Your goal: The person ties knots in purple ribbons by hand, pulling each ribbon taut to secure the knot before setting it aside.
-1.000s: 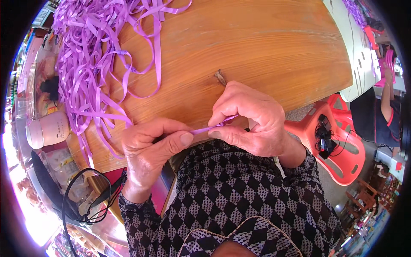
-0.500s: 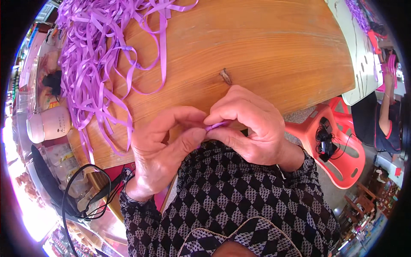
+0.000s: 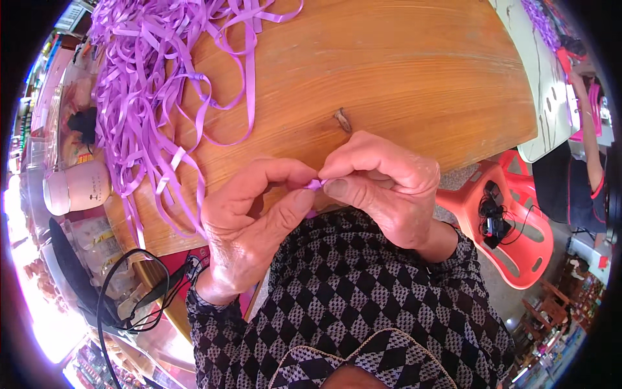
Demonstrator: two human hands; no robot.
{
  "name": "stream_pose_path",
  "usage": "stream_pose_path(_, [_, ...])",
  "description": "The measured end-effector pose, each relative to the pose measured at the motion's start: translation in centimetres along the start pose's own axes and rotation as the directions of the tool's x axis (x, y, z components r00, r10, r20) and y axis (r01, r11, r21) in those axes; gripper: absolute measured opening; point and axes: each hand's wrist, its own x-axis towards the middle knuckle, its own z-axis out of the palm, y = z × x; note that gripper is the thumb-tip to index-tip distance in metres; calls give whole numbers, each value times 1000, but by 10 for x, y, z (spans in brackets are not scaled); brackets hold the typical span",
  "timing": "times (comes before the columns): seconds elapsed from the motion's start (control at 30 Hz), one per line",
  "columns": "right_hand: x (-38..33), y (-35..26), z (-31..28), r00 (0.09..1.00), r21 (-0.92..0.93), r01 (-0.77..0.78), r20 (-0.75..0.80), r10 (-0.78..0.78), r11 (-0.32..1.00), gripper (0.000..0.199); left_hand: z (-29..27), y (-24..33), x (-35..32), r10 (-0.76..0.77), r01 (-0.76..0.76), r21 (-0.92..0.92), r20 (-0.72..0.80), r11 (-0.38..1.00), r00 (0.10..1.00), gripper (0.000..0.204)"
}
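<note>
Between my fingertips, just above the near edge of the table, is a small piece of purple ribbon (image 3: 314,185). My left hand (image 3: 256,223) pinches it between thumb and forefinger. From the other side my right hand (image 3: 387,188) grips it the same way, thumb close to the left one. Most of the ribbon is hidden behind the fingers, with a bit of purple showing below the left thumb. A large tangled heap of purple ribbon (image 3: 146,84) covers the far left of the table, and loose strands trail toward my left hand.
The wooden table (image 3: 402,65) has a dark knot mark beyond my hands. A white jar (image 3: 78,188) and black cables (image 3: 133,324) are at the left. On the right stand a red plastic stool (image 3: 518,240) holding a black device, a white table (image 3: 541,123) and another person (image 3: 583,175).
My right thumb and fingers have shifted slightly, and the ribbon between the fingertips now looks shorter and more bunched. The person at the right has moved an arm.
</note>
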Motion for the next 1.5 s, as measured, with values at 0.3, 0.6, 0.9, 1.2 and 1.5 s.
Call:
stream_pose_path(0.3, [2, 1, 1, 1000, -45, 25, 17, -24, 999, 6, 5, -3, -3, -32, 19, -123, -102, 992, 994, 19])
stream_pose_path(0.6, [4, 3, 3, 980, -301, 179, -31, -198, 937, 10, -2, -3, 1, -107, 91, -186, -80, 978, 991, 17])
stream_pose_path(0.9, [5, -2, 1, 958, -441, 286, 132, -253, 851, 9, 6, 1, 3, -126, 138, 55, -180, 989, 976, 10])
stream_pose_path(1.2, [5, -6, 2, 998, -252, 44, 49, -32, 967, 5, -2, 3, 9, -348, 325, -186, -107, 927, 931, 11])
stream_pose_path(1.5, [13, 8, 1, 808, -537, 580, 283, -517, 613, 26, -1, 1, 11, -322, 303, -186, -85, 935, 943, 14])
